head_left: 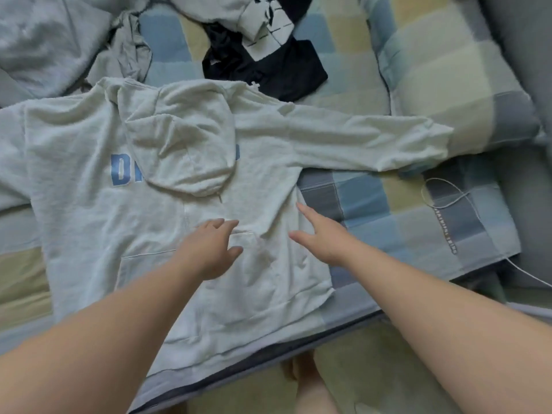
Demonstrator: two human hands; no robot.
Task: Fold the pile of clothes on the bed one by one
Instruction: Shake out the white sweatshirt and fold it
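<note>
A light grey hoodie (89,222) with blue letters lies spread flat, front up, on the checked bed (388,204). Its hood is folded down over the chest and hides most of the letters. One sleeve (367,141) stretches out to the right. My left hand (209,249) rests flat on the front pocket area, fingers straight. My right hand (322,234) lies open over the hoodie's right side edge, fingers spread. Behind the hoodie sits a pile with a black garment (268,67), a white-and-black printed piece (265,25) and a grey garment (47,43).
A checked pillow (448,85) lies at the back right, under the sleeve's cuff. A thin white cord (448,201) loops on the bedspread at the right. The bed's front edge runs diagonally near my body; the floor and my foot (301,372) show below.
</note>
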